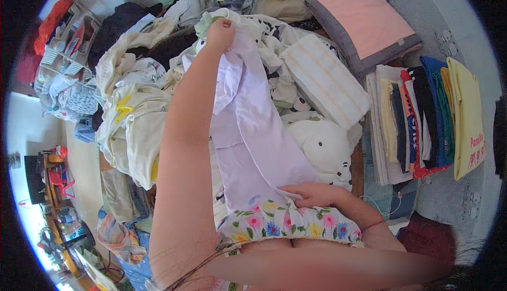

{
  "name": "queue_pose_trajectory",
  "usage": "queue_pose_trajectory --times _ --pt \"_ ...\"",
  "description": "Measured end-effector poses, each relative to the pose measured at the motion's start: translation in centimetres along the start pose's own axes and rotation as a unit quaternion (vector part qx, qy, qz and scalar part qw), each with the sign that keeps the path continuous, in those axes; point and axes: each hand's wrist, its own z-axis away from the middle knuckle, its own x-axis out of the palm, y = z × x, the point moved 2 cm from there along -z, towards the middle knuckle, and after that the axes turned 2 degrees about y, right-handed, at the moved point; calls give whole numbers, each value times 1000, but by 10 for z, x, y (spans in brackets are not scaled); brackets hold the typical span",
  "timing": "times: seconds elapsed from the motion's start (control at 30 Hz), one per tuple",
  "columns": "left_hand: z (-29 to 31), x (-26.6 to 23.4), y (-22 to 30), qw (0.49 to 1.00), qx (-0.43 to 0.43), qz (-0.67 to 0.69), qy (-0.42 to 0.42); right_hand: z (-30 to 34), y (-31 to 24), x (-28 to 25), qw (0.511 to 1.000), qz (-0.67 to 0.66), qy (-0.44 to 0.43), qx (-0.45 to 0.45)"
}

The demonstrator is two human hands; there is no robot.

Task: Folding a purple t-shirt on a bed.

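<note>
A pale lavender garment (248,132) is stretched lengthwise in front of me, from the clothes pile down to my floral top. My left hand (221,35) reaches far forward, its fingers closed in a fist on the garment's far end. Close to my body, my right hand (314,193) grips the near edge of the cloth, its fingertips partly tucked into the fabric. A light green piece of cloth (206,24) shows just beside my left fist. Folds hide whether the garment is a shirt or trousers.
A loose heap of white clothes (134,127) lies left. On the right are a folded striped white cloth (325,80), a white panda-patterned item (319,143), a pink-grey cushion (364,22) and a row of folded clothes (417,117). A wire rack (74,43) stands far left.
</note>
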Motion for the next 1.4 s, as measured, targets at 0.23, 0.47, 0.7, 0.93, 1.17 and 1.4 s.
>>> queue_pose_trajectory --times 0.23,0.47,0.7,0.93,1.17,1.4 --pt "-18 6 -10 997 51 10 56 -30 -20 3 981 151 -123 -10" --pt "-7 7 -5 939 214 -252 -90 -45 10 11 989 75 -99 -78" --pt "60 -16 15 969 159 -142 125 -17 -10 3 997 10 -54 -48" --pt "143 -14 -34 985 60 -158 -24 -6 -13 6 999 5 -29 -18" --pt "132 -15 -77 997 -38 43 54 3 -23 7 997 68 38 -4" --pt "114 -68 -88 997 -56 5 52 25 -55 -18 988 82 108 -80"
